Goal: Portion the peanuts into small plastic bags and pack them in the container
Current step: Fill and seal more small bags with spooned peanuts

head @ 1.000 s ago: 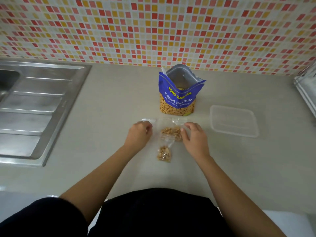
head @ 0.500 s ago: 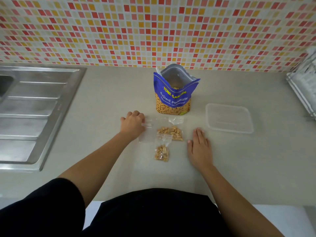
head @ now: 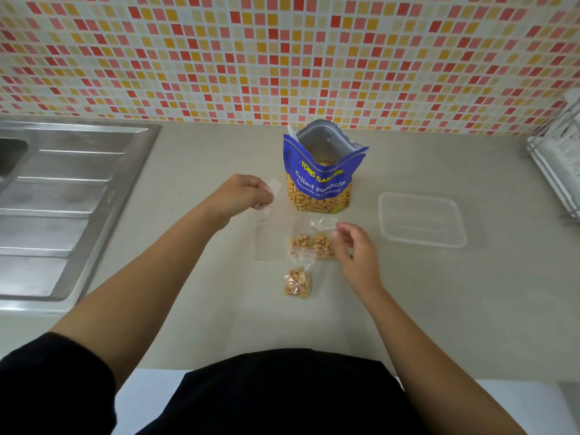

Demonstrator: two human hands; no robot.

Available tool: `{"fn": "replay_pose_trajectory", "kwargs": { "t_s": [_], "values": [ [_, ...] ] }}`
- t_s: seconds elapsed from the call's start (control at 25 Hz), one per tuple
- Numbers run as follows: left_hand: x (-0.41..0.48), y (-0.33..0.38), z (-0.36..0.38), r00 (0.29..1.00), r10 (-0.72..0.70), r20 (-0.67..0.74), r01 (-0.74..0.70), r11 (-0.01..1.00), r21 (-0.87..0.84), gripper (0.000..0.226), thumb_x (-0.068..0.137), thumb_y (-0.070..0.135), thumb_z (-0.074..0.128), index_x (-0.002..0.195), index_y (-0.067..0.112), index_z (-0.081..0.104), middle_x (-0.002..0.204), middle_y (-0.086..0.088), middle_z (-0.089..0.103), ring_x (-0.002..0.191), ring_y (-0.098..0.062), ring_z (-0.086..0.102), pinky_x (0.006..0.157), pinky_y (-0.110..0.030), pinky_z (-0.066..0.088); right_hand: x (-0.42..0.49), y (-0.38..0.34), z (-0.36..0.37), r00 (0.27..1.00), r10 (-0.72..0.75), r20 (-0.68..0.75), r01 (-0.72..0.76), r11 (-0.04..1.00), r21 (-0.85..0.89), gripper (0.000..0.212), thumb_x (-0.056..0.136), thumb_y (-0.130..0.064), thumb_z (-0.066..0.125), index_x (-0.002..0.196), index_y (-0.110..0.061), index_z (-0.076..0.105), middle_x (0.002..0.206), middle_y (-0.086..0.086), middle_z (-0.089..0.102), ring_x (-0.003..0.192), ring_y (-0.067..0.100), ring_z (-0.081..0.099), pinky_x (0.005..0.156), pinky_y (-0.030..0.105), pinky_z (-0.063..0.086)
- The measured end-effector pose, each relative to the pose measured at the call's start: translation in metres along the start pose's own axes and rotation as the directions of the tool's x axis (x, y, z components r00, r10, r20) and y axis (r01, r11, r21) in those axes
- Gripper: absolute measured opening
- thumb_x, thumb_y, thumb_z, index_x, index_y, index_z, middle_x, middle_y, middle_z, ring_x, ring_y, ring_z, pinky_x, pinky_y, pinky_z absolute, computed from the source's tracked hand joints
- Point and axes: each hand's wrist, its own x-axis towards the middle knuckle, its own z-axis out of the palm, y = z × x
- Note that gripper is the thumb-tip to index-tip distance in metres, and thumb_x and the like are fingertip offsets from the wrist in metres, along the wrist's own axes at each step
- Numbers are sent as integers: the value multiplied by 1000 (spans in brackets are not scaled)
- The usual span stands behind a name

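1. Left hand pinches the top of the empty bag; the bag trails toward the person.
2. Pouch stands open just right of the left hand.
3. Right hand, loosely curled, holds nothing, beside filled bag.

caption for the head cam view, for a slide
Left hand holds an empty clear bag beside the open peanut pouch; two filled bags lie by the right hand.

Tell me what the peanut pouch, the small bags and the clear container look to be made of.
Peanut pouch: glossy printed plastic film with a silvery lining, probably a foil laminate. Small bags, such as the filled bag and the empty bag the left hand pinches: thin clear plastic film, crinkled, nuts showing through. Container: stiffer translucent plastic, slightly frosted, with a moulded rim.
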Motion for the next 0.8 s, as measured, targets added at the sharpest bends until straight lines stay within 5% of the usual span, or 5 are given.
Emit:
{"fn": "replay_pose_trajectory", "kwargs": {
  "t_s": [0.12, 0.24, 0.36, 0.6, 0.8],
  "values": [
    [-3, 3, 12, 993, -75, 87, 89, 983, -159, 15, 82, 11, 62, 70, 20, 61, 57, 5, 59, 52, -3, 52, 52, -25, 20, 15, -34, 12, 945, 230, 233, -310, 858, 410, 48, 78, -45, 62, 119, -23, 48, 104, 0, 63, 92, 4, 62, 84, 19, 48],
    [-4, -2, 22, 988, -93, 127, 117, 974, -194, 16, 84, 13, 63, 70, 21, 60, 54, 9, 60, 51, -2, 52, 52, -24, 19, 24, -43, 16, 912, 307, 272, -408, 757, 511, 60, 76, -37, 71, 125, -24, 40, 91, -2, 65, 76, 6, 62, 76, 23, 50],
    [-3, -6, 26, 981, -99, 169, 145, 946, -289, 13, 88, 28, 61, 78, 18, 60, 64, 7, 62, 57, -4, 54, 53, -21, 28, 29, -42, 12, 934, 311, 174, -356, 798, 486, 56, 78, -10, 74, 124, -18, 41, 72, 1, 64, 56, 8, 57, 58, 20, 48],
    [0, -18, 32, 966, -102, 238, 223, 797, -561, 18, 94, 19, 53, 87, 11, 67, 68, 3, 69, 56, -5, 60, 47, -13, 44, 34, -37, 6, 953, 269, 137, -302, 845, 442, 54, 75, -10, 76, 114, -31, 45, 78, 7, 67, 76, 21, 67, 87, 46, 54],
    [0, -16, 34, 959, -148, 244, 268, 756, -597, 21, 94, 11, 49, 85, 7, 67, 68, -2, 72, 52, -7, 64, 46, -14, 47, 33, -34, 3, 960, 261, 105, -281, 880, 383, 54, 76, -13, 76, 116, -30, 45, 76, 3, 68, 72, 17, 67, 84, 42, 55]
  ]
}}
